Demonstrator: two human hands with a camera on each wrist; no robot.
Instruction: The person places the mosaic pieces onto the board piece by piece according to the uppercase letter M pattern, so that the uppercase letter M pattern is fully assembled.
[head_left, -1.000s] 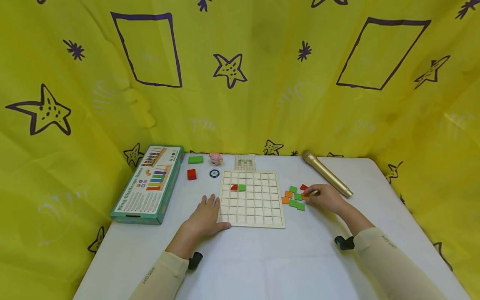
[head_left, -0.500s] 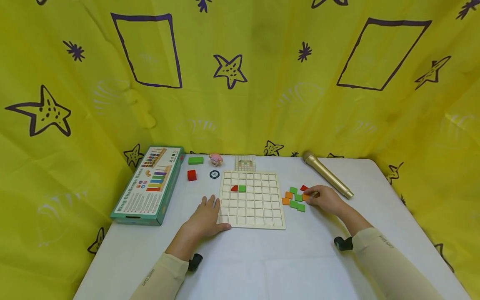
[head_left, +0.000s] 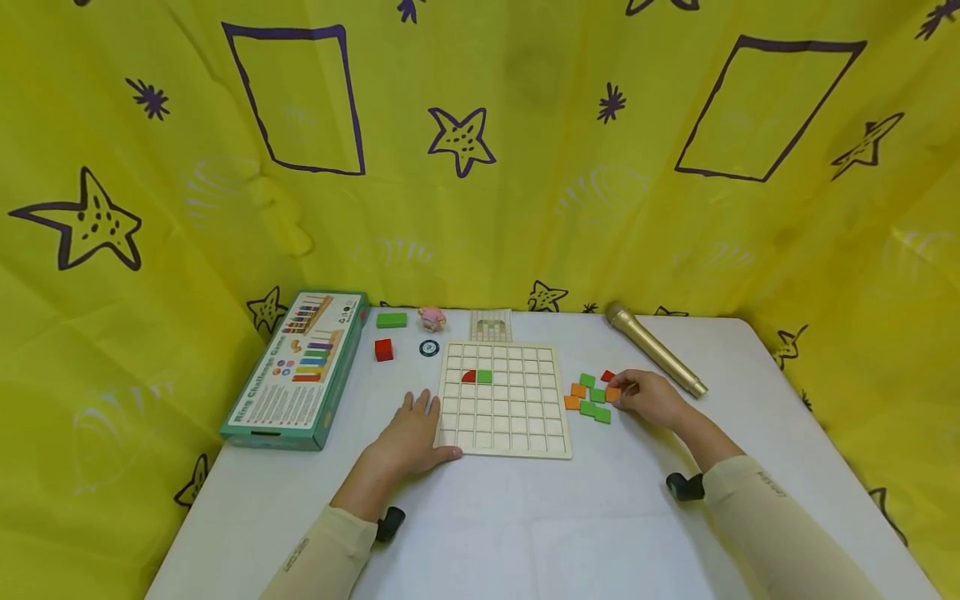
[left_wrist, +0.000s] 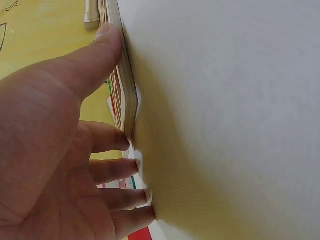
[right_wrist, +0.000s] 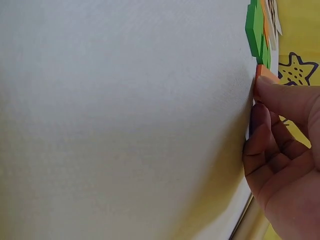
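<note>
A pale wooden grid board (head_left: 510, 423) lies flat on the table, with a red quarter-round tile (head_left: 469, 377) and a green square tile (head_left: 484, 377) side by side in its cells. My left hand (head_left: 411, 435) rests at the board's lower left corner, fingers spread, thumb on the front edge. To the right of the board, my right hand (head_left: 651, 400) pinches an orange square tile (head_left: 612, 394) at the edge of a loose cluster. In the right wrist view the thumb presses on that orange tile (right_wrist: 265, 75), beside green tiles (right_wrist: 255, 30).
The cluster holds several green tiles (head_left: 588, 380), orange tiles (head_left: 578, 390) and a red tile (head_left: 607, 376). A gold microphone (head_left: 660, 352) lies behind it. Behind the board is a pattern card (head_left: 491, 325). Leftward are a game box (head_left: 300, 367), red cube (head_left: 384, 350), green block (head_left: 392, 320), pink figurine (head_left: 431, 318) and round chip (head_left: 429, 348).
The right hand's fingers have shifted slightly at the orange tile, which shows more fully now. The left hand and the board stay in place.
</note>
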